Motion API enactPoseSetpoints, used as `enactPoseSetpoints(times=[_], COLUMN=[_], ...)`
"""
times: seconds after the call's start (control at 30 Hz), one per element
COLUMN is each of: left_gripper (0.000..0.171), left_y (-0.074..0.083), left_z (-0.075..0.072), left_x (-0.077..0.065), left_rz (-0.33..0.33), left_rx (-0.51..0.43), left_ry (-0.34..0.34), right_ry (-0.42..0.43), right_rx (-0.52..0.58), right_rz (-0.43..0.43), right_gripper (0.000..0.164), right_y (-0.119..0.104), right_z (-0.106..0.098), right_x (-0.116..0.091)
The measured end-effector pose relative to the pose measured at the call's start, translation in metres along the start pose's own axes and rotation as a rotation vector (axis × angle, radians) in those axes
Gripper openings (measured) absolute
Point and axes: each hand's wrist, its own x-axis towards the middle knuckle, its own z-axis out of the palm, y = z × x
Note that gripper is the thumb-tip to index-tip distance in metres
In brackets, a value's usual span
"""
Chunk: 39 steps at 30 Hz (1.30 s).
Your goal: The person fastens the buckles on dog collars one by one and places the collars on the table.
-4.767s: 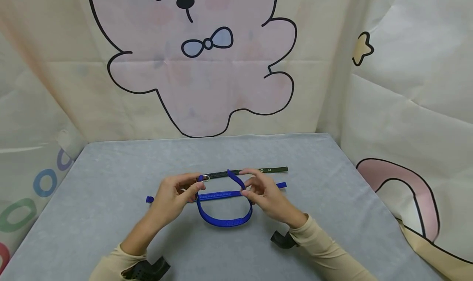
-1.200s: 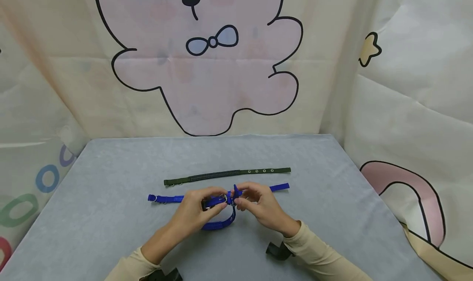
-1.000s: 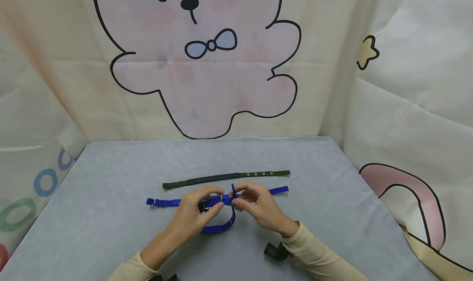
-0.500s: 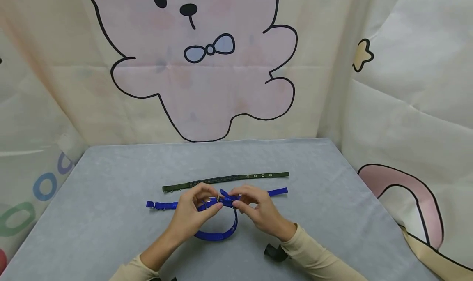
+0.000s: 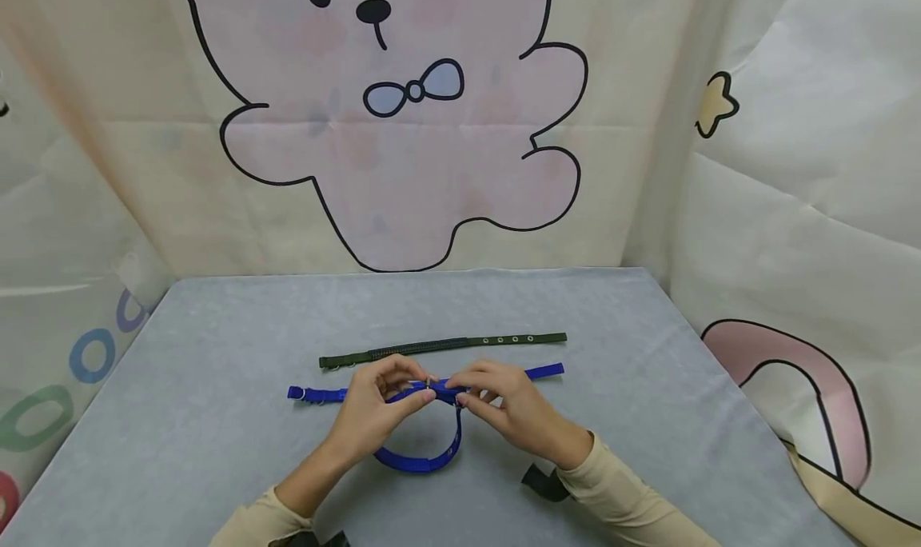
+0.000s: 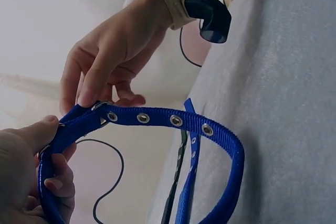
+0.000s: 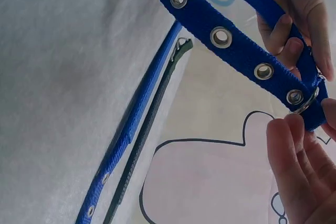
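Both hands hold a blue pet collar [image 5: 417, 463] bent into a loop above the table. My left hand [image 5: 370, 407] pinches its buckle end between thumb and fingers. My right hand [image 5: 514, 403] grips the overlapping strap just right of it, beside a metal ring [image 7: 308, 100]. In the left wrist view the collar [image 6: 236, 161] shows a row of metal eyelets running away from the ring. The strap's tip is folded over between the hands, and fingers partly hide the buckle. The loop hangs down toward the person.
Behind the hands a second blue collar [image 5: 327, 395] lies straight on the grey-covered table [image 5: 216, 467]. Farther back lies a dark green collar [image 5: 417, 345] with eyelets at its right end. Printed curtains [image 5: 633, 171] stand around the table's back and sides.
The hands were wider apart several seconds ago; they have since come together over the collar's ends. The strap tip, upright a second ago, now lies folded down between the fingers.
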Motion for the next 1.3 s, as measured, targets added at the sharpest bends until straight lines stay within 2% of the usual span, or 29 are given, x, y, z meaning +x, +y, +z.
enactPoseSetpoints(times=[0.13, 0.27, 0.37, 0.5, 0.57, 0.77, 0.97, 1.1, 1.2, 1.3], left_gripper=[0.016, 0.022, 0.025, 0.023, 0.02, 0.015, 0.01, 0.009, 0.012, 0.015], left_y=[0.001, 0.002, 0.003, 0.001, 0.001, 0.004, 0.007, 0.01, 0.01, 0.011], left_z=[0.001, 0.001, 0.0, -0.001, 0.0, 0.001, 0.008, 0.016, 0.02, 0.02], left_x=[0.0, 0.0, -0.003, -0.009, -0.009, -0.001, -0.004, -0.01, -0.012, -0.013], left_rz=[0.023, 0.045, -0.004, -0.111, -0.12, -0.055, 0.003, 0.064, 0.154, 0.25], left_rx=[0.0, -0.001, -0.026, -0.036, -0.019, 0.025, 0.059, 0.162, 0.334, 0.517], left_ry=[-0.023, -0.063, -0.071, -0.035, -0.023, -0.074, -0.047, -0.007, 0.009, -0.012], right_ry=[-0.027, 0.011, 0.037, 0.004, 0.003, 0.049, 0.051, 0.058, 0.043, -0.003], right_rx=[0.044, 0.133, 0.194, 0.244, 0.256, 0.33, 0.365, 0.336, 0.291, 0.259], right_rz=[-0.009, 0.055, 0.103, 0.157, 0.181, 0.217, 0.241, 0.24, 0.253, 0.282], right_gripper=[0.024, 0.025, 0.026, 0.03, 0.033, 0.028, 0.025, 0.023, 0.028, 0.031], right_y=[0.001, 0.001, -0.001, -0.004, -0.006, -0.009, -0.012, -0.016, -0.02, -0.025], right_z=[0.0, 0.002, 0.006, 0.015, 0.017, 0.016, 0.02, 0.025, 0.022, 0.015], right_x=[-0.001, -0.002, -0.003, -0.006, -0.007, -0.003, -0.005, -0.008, -0.007, -0.007])
